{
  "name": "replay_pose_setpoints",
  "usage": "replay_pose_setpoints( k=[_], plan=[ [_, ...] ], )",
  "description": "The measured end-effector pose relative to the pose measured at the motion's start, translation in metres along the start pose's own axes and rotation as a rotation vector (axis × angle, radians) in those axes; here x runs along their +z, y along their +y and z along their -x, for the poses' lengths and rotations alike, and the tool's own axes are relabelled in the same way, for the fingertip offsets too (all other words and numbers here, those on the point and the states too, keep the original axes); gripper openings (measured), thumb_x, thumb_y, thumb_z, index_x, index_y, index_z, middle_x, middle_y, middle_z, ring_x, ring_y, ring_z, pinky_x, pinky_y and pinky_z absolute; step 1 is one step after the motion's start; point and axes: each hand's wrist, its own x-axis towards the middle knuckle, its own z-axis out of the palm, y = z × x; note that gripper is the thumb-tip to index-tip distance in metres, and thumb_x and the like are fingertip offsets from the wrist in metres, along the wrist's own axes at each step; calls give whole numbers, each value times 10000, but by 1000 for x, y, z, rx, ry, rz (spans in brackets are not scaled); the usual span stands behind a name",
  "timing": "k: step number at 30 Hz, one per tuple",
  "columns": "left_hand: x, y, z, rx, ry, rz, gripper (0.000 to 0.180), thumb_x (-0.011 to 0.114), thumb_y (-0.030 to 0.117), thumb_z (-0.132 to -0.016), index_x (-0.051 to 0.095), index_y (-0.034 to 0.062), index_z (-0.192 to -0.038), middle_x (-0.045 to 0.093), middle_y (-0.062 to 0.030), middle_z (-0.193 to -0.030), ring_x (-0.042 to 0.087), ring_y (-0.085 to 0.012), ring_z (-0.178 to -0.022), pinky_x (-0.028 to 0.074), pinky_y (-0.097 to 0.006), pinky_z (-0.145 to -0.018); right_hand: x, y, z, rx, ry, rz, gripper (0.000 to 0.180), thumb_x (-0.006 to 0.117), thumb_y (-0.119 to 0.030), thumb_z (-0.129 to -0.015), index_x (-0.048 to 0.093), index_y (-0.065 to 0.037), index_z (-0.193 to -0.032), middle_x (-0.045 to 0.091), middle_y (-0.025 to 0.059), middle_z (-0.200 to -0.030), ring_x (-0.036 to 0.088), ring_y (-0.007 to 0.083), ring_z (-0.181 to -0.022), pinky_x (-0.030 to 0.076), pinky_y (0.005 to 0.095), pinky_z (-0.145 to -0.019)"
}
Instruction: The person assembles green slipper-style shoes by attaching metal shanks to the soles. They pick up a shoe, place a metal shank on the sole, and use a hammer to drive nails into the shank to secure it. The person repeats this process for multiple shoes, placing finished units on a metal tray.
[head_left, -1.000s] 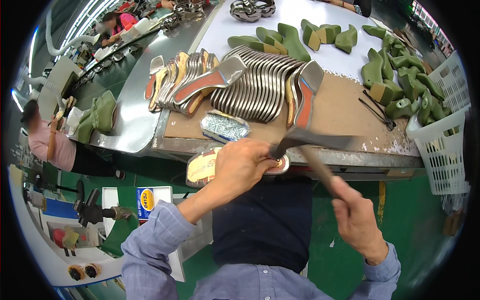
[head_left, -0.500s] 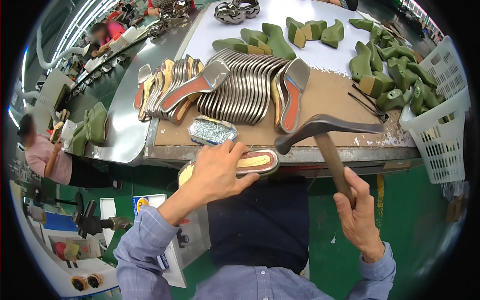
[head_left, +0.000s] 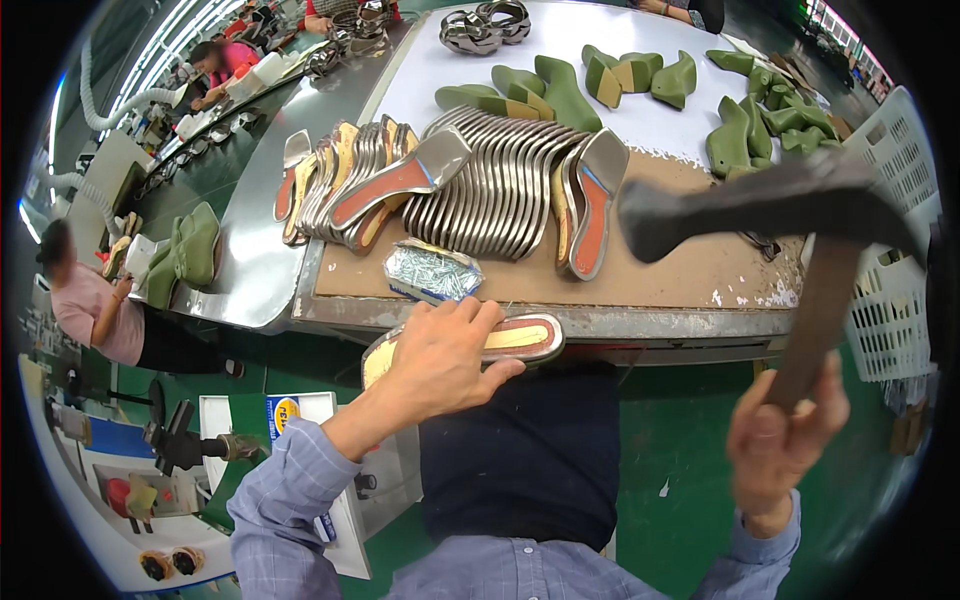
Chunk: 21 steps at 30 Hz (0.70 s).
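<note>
Hammer [head_left: 815,260] raised — brown counter [head_left: 655,280] alongside.
Right hand [head_left: 785,440] clamps handle [head_left: 812,325] — left hand [head_left: 445,355] clasps shoe sole [head_left: 525,337] at front edge [head_left: 620,326].

Hammer [head_left: 760,215] blurry, sole [head_left: 525,337] pt. hidden by L hand [head_left: 440,360].

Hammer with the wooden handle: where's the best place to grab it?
Probably low on the brown handle, from below, as the right hand does. The handle is slim and straight and slants down to that hand, while the dark metal head spreads wide across the top, so a grip there would likely be clumsier.
</note>
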Motion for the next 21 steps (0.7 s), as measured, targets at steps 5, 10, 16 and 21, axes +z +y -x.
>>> replay_pose_setpoints(
  k=[5,10,16,21],
  plan=[
    [2,2,-5,2,-10,-7,541,759,488,-809,587,62,-1094,631,-104,-949,642,-296,-889,440,-432,-770,35,2,-21,319,-346,152,552,729,-28,-861,581,-150,-1378,681,167,-888,659,376,-750,550,447,-654],
    [2,-2,3,-43,-3,-2,548,746,502,-815,577,57,-1085,632,-115,-952,648,-309,-896,449,-438,-783,-3,-9,-17,6,226,178,576,579,-133,-1004,304,-59,-1505,607,69,-745,456,116,-539,405,266,-481],
    [6,4,1,-26,-35,-13,567,721,518,-830,567,39,-1091,638,-140,-965,654,-326,-915,464,-447,-798,60,17,25,312,-260,168,367,723,-59,-891,652,-20,-1249,717,177,-928,727,289,-811,562,398,-699],
    [6,-2,4,-55,-34,-17,575,716,524,-830,568,31,-1088,650,-149,-964,659,-324,-917,469,-450,-795,37,8,19,130,106,82,343,665,-24,-935,612,20,-1271,711,198,-1026,701,252,-900,551,352,-749]
  ],
)
